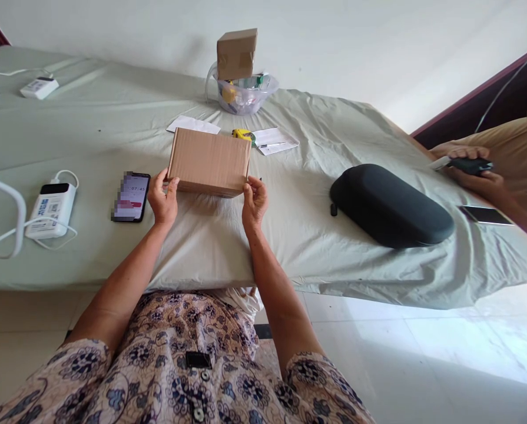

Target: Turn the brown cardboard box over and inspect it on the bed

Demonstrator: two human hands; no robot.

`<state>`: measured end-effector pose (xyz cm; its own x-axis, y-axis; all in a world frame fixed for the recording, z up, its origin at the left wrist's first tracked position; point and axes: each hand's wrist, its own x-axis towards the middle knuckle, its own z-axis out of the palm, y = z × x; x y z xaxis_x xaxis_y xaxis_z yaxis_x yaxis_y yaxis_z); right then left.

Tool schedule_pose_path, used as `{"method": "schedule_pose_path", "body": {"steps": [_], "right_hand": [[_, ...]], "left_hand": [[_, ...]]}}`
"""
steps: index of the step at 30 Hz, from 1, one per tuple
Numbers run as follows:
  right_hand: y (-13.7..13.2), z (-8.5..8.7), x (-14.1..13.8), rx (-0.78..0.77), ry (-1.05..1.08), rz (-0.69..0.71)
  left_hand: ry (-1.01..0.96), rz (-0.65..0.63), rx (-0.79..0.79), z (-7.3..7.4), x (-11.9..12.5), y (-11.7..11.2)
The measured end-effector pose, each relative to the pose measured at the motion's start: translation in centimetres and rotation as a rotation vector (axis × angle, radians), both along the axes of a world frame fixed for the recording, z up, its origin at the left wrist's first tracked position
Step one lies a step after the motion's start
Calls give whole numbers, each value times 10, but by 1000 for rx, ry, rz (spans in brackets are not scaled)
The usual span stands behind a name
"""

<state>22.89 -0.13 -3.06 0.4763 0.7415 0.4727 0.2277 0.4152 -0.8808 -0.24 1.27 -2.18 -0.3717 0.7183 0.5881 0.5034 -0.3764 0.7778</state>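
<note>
A brown cardboard box (211,160), its flat top facing up, is between my two hands over the cloth-covered table. My left hand (163,197) grips its near left corner, fingers along the side and thumb at the front edge. At the near right corner, my right hand (254,203) pinches the box with curled fingers. Just behind the box sit a yellow tape measure (244,136) and a pen (272,145) on a white paper (278,140). Another white paper (193,124) is partly hidden behind the box. To the left of my left hand lies a smartphone (133,197), screen lit.
A clear plastic basket (245,105) with a small cardboard box (237,54) on top stands near the wall. White power banks (51,212) with cables lie left. A black hard case (393,206) rests right, near another phone (486,215) and another person's hands (475,168) holding a dark object.
</note>
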Motion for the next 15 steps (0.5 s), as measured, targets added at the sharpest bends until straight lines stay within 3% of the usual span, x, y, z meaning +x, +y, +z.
{"method": "schedule_pose_path", "body": {"steps": [5,10,15], "right_hand": [[0,-1,0,-68,-49,-8],[-3,0,1,-159,-48,22],[-2,0,1,-196,-42,20]], "left_hand": [[-38,-8,-80,1,-2,2],[-39,-28,-131,-6,0,4],[50,-30,-216,-11,-2,7]]}}
